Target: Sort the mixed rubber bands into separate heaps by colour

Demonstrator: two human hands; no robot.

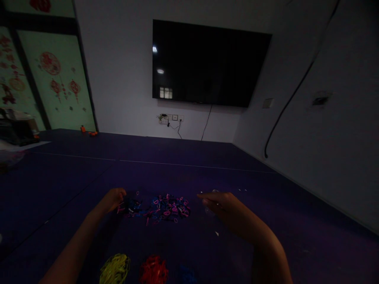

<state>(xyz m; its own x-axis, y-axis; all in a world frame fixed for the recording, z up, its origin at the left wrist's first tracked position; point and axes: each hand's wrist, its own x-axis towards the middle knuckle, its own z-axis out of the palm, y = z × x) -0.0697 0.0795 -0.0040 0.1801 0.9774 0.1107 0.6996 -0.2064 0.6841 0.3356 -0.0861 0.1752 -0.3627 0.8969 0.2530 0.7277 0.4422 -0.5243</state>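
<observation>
A loose pile of small rubber bands (168, 207), mostly pink, dark blue and black, lies spread on the dark purple surface between my hands. My left hand (114, 199) is at the pile's left end, fingers curled together; what they hold, if anything, is too dark to make out. To the right of the pile, my right hand (220, 200) hovers with its fingers stretched forward and the thumb slightly below them. Nothing shows between them. Nearest me lie a yellow bundle of bands (115, 269), a red bundle (154, 270) and a dim blue bundle (188, 273).
Small white scraps (217, 233) and a clear roundish item (209, 211) lie near my right hand. Orange objects (92, 133) sit at the far left edge, near a dark box (19, 132). A wall with a television (207, 65) stands behind; another wall borders the right.
</observation>
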